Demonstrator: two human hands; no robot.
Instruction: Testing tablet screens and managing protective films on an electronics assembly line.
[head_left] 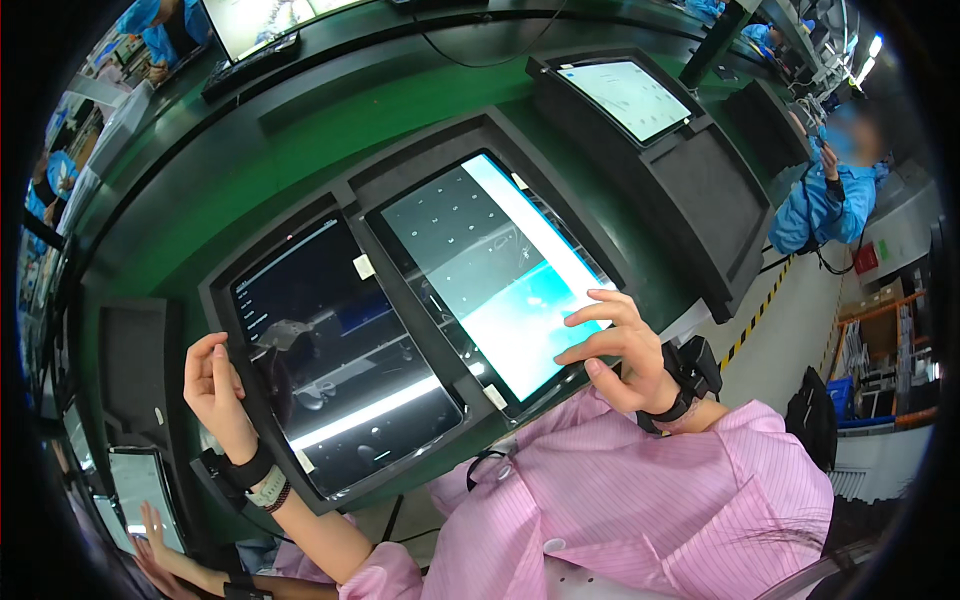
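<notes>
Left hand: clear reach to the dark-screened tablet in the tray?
Likely yes: the left hand looks empty beside the black tray's left rim, and only that rim seems to separate it from the dark-screened tablet.

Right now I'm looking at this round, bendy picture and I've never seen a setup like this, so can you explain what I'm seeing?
There is no robot here, just a person's bare hands. The one picture comes from a wide fisheye camera worn on their head, looking down, which bends straight edges.

On a green work surface lies a black tray with two compartments. The left one holds a dark-screened tablet, the right one a bright-screened tablet.

Neither hand seems to hold anything. The left hand is by the tray's left edge. The right hand is over the bright screen's lower right edge; whether it touches, I can't tell.
</notes>
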